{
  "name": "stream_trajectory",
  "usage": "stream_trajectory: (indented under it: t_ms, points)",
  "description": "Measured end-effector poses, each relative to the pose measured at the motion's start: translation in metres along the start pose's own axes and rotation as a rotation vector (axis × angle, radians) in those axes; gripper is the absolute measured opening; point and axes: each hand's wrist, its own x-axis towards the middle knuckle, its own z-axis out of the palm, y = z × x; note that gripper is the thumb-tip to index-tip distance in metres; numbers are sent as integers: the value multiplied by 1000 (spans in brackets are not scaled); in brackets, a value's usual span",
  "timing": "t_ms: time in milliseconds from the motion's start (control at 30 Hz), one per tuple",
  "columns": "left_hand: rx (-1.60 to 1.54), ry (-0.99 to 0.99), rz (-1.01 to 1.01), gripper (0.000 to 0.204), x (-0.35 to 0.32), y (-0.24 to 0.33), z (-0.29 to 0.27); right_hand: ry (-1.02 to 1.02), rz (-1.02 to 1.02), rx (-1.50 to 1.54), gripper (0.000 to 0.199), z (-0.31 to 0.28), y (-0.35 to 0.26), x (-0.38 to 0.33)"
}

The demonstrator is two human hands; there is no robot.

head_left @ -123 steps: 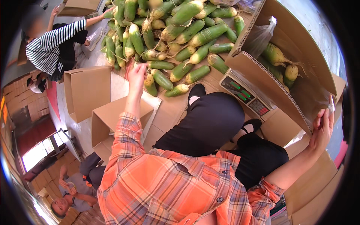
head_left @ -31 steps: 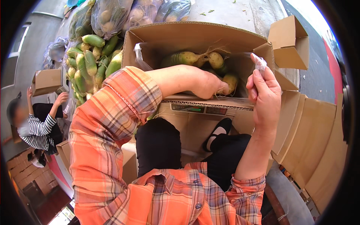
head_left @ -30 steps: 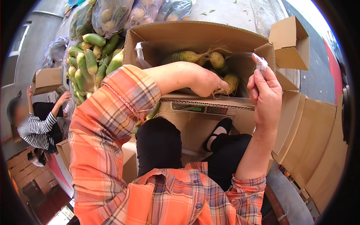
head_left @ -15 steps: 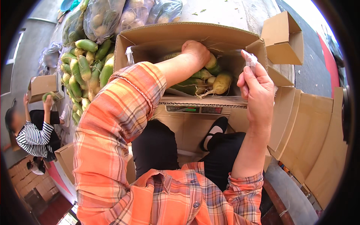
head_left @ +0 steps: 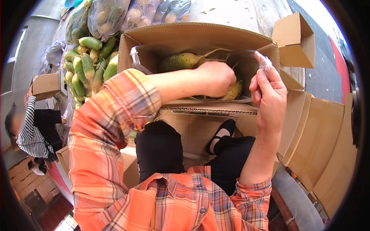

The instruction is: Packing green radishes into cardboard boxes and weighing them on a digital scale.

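Note:
A cardboard box (head_left: 127, 54) lined with a clear plastic bag (head_left: 135, 57) stands before me with green radishes in it. My left hand (head_left: 216, 79) reaches into the box, its fingers curled and slightly blurred; what they hold, if anything, is hidden. Just beyond it lies a green radish (head_left: 181, 61) with a long thin root. Another radish (head_left: 233, 92), yellowish at its end, shows beside the fingers, partly covered by them. At the box's right side, my right hand (head_left: 269, 86) pinches the gathered edge of the bag.
Left of the box lies a heap of green radishes (head_left: 83, 69). Filled plastic bags (head_left: 106, 19) stand behind. An open carton (head_left: 293, 40) and flattened cardboard (head_left: 320, 142) are on the right. At far left a person in a striped top (head_left: 32, 144) handles a small box (head_left: 47, 85).
My left hand has moved right and nearer me, uncovering the long-rooted radish. My right hand keeps its pinch on the bag, slightly farther right. The other person's arm has shifted.

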Motion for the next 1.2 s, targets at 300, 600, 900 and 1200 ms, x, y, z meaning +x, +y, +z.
stream_trajectory:
  t_ms: [300, 600, 900, 1200]
  points:
    - [125, -23, -99, 19, -4, -26, 5, -19, -30, -114, 29, 2, 8, 9]
    - [-375, 803, -115, 18, -205, -27, -62, -107, 2, -64, 34, -29, 8, 20]
    - [-1094, 1462, -1290, 17, -406, -163, 246, -42, 5, -191, 31, -24, 11, 21]
    - [-677, 1165, -1822, 21, -429, -226, 436, 9, -25, -294, 33, -22, 11, 23]
